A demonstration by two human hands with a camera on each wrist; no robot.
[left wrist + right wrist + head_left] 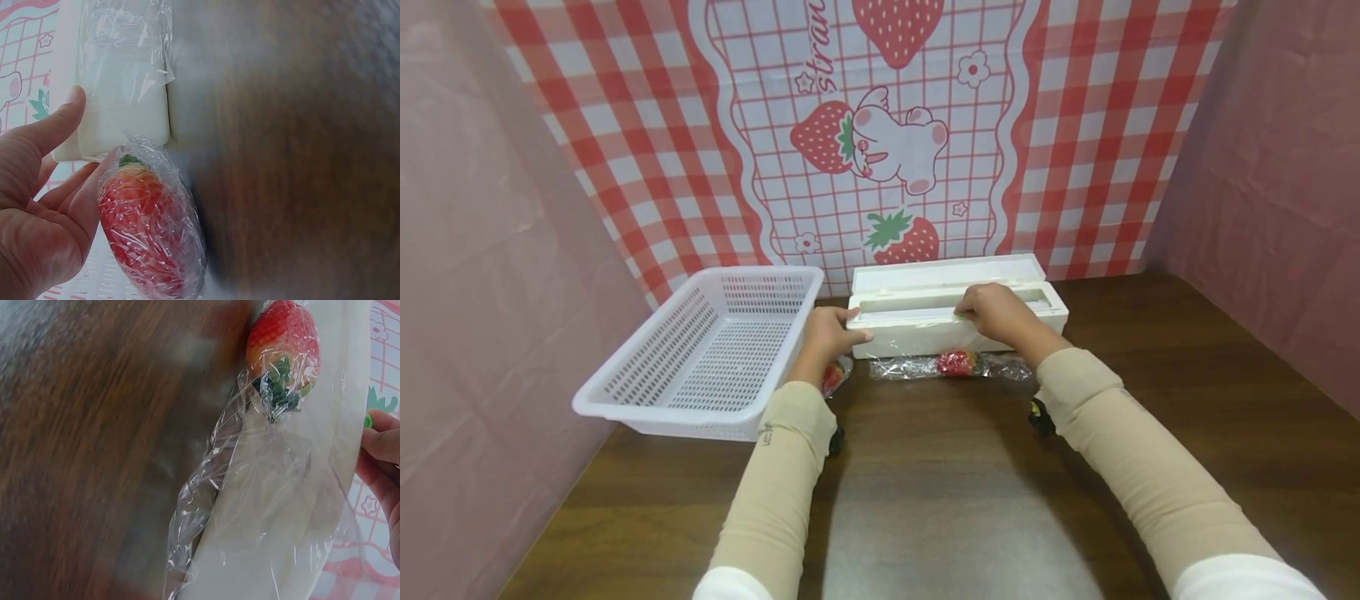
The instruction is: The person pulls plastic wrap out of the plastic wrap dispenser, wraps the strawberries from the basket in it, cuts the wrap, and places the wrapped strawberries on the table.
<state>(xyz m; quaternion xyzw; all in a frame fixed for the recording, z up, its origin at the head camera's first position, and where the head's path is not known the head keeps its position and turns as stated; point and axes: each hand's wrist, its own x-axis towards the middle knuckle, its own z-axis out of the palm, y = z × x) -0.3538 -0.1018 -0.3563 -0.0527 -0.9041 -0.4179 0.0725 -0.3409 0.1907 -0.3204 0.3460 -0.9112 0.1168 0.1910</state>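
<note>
A white cling film dispenser (902, 340) lies lengthwise at the back of the table, its lid (951, 271) raised. My left hand (827, 333) holds its left end between thumb and fingers. With thumb and fingertips my right hand (996, 312) pinches a small green slider (368, 421) at the dispenser's front top edge. Clear film hangs down the front and spreads before it, with a red strawberry (957, 363) in that film. Beside my left wrist lies another strawberry (147, 228), wrapped in crinkled film. The slider is hidden behind my fingers in the head view.
To the left stands a white perforated plastic basket (662, 412), close to my left forearm. Behind the dispenser hangs a red-and-white checked cloth (1090, 142) with strawberry prints. Pink cloth (1262, 167) borders both sides of the brown wooden table (940, 500).
</note>
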